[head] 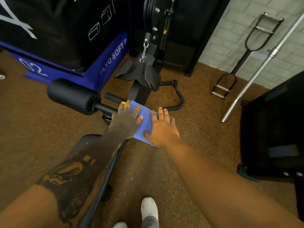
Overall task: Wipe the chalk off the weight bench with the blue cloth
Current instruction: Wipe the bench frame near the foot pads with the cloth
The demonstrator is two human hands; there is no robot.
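Floor [49, 129]: brown speckled rubber.
Counter [92, 145]: dark padded vinyl with faint pale marks on the pad. I judge the wiping under way, with most of it left.
Roller [72, 96]: black padded cylinder.
Cloth [146, 124]: blue, soft, folded flat at the counter's far end.
My left grip [126, 120] and right grip [162, 129]: both released, fingers flat, pressing on the cloth.

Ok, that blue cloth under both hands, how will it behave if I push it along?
Probably floppy: the blue cloth looks thin, lying flat where the left hand and right hand spread it. Likely light, so it may bunch if pushed from one edge rather than under flat palms.
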